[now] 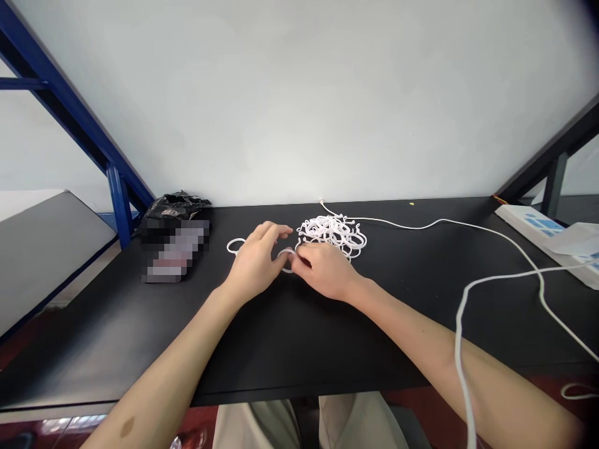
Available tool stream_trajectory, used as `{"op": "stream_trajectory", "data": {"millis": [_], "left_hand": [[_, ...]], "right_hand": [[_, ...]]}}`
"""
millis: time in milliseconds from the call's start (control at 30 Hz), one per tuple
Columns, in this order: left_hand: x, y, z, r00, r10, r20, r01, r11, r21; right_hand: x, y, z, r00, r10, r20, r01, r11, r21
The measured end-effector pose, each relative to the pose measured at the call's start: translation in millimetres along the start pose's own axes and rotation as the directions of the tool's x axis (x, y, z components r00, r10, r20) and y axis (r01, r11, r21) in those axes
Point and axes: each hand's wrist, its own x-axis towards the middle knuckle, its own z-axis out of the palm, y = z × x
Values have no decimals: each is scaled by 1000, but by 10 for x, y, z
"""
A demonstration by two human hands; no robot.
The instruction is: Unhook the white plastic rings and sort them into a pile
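Observation:
A short white cord [287, 252] curves between my two hands near the middle of the black table. My right hand [325, 268] is closed, with thumb and fingertips pinching the cord. My left hand [255, 259] has its thumb and fingers apart. Its thumb is beside the cord's curve, and whether it touches is hard to make out. Beyond my right hand lies a tangled pile of white cord loops [334, 231] with small knots. Another white loop [236, 246] shows left of my left hand, partly hidden behind it.
A black plastic bag [175, 204] and a blurred-out package [175, 252] lie at the left. One long white cord [442, 221] runs along the back and down the right, crossing over my right forearm. A white and blue package [545, 227] sits at the right by the frame post.

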Motion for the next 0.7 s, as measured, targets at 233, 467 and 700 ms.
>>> {"op": "stream_trajectory", "data": {"millis": [233, 467, 700], "left_hand": [[92, -123, 46, 947, -314, -62, 305, 944, -128], [145, -147, 113, 892, -453, -7, 438, 867, -237], [169, -144, 120, 867, -498, 24, 470, 800, -373]], "right_hand": [[12, -146, 19, 995, 82, -57, -85, 996, -43], [55, -119, 64, 985, 100, -137, -109, 992, -60], [77, -95, 85, 977, 107, -182, -116, 992, -40]]}}
